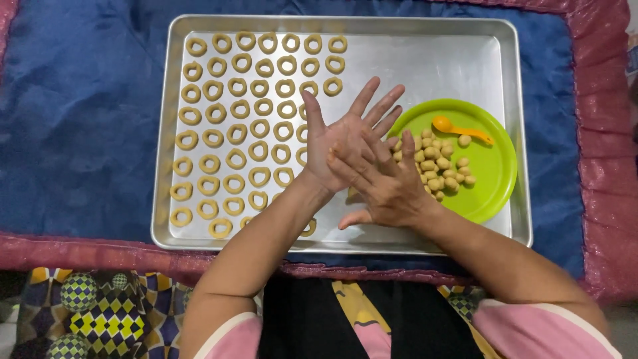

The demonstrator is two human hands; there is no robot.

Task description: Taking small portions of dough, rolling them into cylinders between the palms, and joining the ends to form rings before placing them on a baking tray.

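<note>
Cloth [86, 133]: big and blue with a red edge, under everything.
Tray [465, 60]: silver; the left part is full, the right part is mostly bare.
Plate [495, 173]: green, on the tray's right side, with an orange spoon [458, 129].
Dough rings [232, 119]: many rows made on the left.
Dough balls [438, 166]: a pile left on the plate.
Left hand [345, 143]: flat, fingers spread.
Right hand [389, 186]: pressed flat on the left palm; any dough between them is hidden.

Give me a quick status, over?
Left hand open, palm up; right hand pressed flat across it. Dough rings fill tray. Dough balls on green plate.
</note>
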